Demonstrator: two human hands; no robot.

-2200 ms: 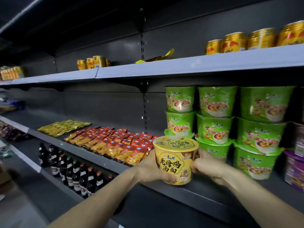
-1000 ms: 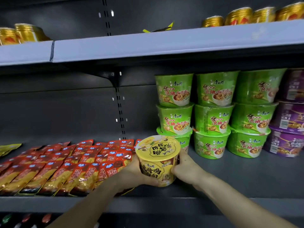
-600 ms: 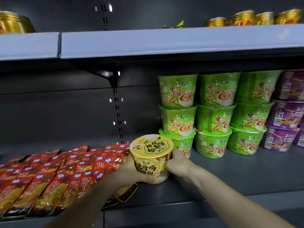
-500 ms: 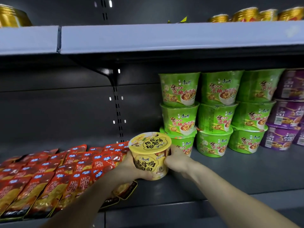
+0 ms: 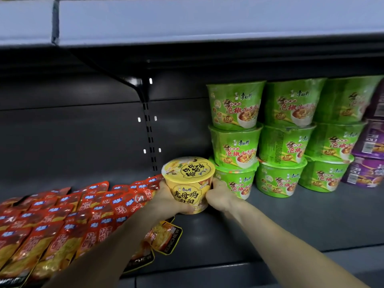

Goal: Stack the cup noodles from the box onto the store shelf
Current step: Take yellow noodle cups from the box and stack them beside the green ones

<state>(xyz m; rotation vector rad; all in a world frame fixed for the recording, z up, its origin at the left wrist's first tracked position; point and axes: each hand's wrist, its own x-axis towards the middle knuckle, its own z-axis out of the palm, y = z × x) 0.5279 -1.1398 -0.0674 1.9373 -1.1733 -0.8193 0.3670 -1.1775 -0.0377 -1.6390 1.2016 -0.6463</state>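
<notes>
yellow cup of noodles (image 5: 188, 183), upright, lid up, long axis vertical, printed label facing me. it sits between my two hands at the front-left of the green cup stack (image 5: 235, 140), low over the dark shelf (image 5: 291, 221). whether its base already rests on the board or hangs just above it, i cannot tell. my left hand (image 5: 168, 201) curls round the cup's left wall. my right hand (image 5: 220, 197) curls round the right wall, in the narrow gap between it and the lowest green cup. one hand lies on each side, equally near, so neither leads.

governing relation, as i judge it: the free shelf floor lies under and straight behind the cup. it is bounded on the right by the green stack, which the cup's rim nearly touches, and on the left by the red sachets (image 5: 83, 215), over whose edge my left wrist lies. the cup should go down plumb and slide back parallel to the green column. drift to the right could nudge that three-high stack, and drift to the left could ride the base up on a sachet. purple cups (image 5: 369, 159) stand farther right.
</notes>
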